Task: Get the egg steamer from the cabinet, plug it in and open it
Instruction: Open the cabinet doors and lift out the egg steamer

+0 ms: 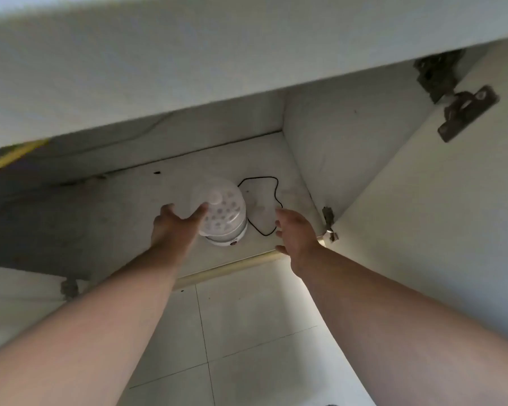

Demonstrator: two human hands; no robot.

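The egg steamer stands on the floor of a low open cabinet. It has a white base and a clear domed lid with a knob on top. Its black cord loops on the cabinet floor to the right. My left hand reaches in with fingers apart, its thumb against the left side of the lid. My right hand hovers open to the right of the steamer, over the cord and apart from the steamer.
The open cabinet door stands at the right with dark hinges. The countertop edge overhangs the cabinet. A wooden strip marks the cabinet's front edge, with pale floor tiles below.
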